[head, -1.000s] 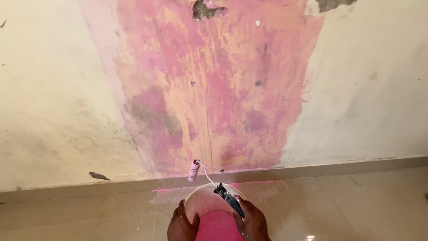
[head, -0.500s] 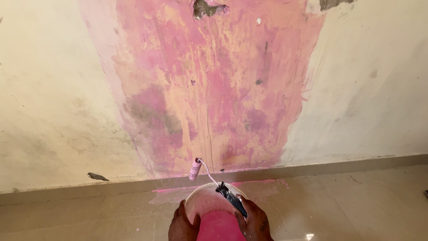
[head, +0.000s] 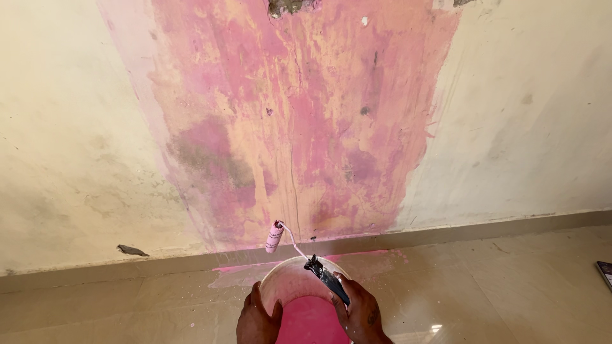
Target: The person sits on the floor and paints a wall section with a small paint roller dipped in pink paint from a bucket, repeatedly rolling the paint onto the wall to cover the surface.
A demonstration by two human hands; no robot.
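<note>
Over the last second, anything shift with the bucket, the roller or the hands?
Almost nothing. The left hand keeps its hold on the rim of the bucket of pink paint; the right hand stays on the other side, pinning the roller handle against the rim. The small pink roller still sticks out past the bucket toward the wall. Only the view drifts very slightly; nothing taken up or let go.

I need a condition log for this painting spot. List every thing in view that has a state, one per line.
Round white plastic bucket: open, pink paint inside, gripped at the rim.
Small pink paint roller: paint-covered, off the wall.
Left hand: on the bucket rim.
Right hand: holding the roller's handle against the rim.
Cream plaster wall: patchy pink middle, chipped.
</note>
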